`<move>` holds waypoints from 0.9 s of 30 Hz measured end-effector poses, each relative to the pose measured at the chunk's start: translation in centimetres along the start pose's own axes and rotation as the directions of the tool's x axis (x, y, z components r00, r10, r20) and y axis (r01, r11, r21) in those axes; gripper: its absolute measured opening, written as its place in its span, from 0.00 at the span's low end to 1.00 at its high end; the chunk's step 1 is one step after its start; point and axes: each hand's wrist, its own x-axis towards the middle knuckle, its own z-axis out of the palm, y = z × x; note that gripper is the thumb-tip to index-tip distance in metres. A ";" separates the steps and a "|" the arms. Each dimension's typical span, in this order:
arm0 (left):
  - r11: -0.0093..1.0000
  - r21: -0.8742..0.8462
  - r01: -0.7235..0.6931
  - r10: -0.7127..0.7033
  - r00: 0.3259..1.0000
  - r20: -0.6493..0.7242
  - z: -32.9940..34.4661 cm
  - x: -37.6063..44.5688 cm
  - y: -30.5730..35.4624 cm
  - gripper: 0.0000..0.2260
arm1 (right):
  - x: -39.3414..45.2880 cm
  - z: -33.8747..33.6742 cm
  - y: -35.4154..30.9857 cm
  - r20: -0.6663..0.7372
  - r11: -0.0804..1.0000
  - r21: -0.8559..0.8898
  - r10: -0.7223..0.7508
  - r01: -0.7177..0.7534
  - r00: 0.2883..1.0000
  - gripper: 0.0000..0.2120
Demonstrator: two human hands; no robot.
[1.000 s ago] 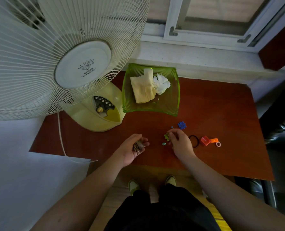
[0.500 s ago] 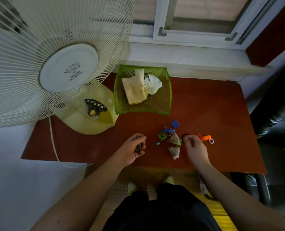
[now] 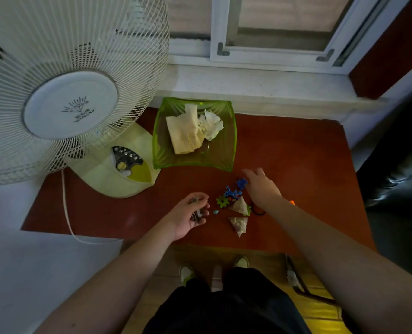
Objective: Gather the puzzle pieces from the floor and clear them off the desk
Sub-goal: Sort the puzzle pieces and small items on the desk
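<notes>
Small plastic puzzle pieces lie on the red-brown desk (image 3: pixel 296 165): a blue cluster (image 3: pixel 232 192), a single blue piece (image 3: pixel 241 182) and a green piece (image 3: pixel 222 202). Two triangular tea bags (image 3: pixel 238 224) lie among them, with a tiny teal bead (image 3: pixel 215 212) to the left. My left hand (image 3: pixel 190 215), palm up, grips a bunch of dark small pieces. Over the desk just right of the blue pieces, my right hand (image 3: pixel 260 186) reaches with fingers spread and holds nothing.
A green bowl (image 3: pixel 229 150) with tissue and folded paper sits behind the pieces. A white fan (image 3: pixel 67 97) on a yellow base fills the desk's left, its cord trailing off the front. A black band (image 3: pixel 258 212) lies under my right forearm. My feet show below the desk edge.
My right hand let go near the black band and moved forward toward the blue pieces, fingers spread. Two tea bags now lie uncovered. My left hand stays put, holding its pieces.
</notes>
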 end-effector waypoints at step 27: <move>0.986 -0.147 -0.079 0.066 0.994 -0.092 8.5 3.4 -0.3 0.03 | -2.3 -5.2 12.8 0.410 -0.232 0.896 0.109 -0.378 0.905 0.11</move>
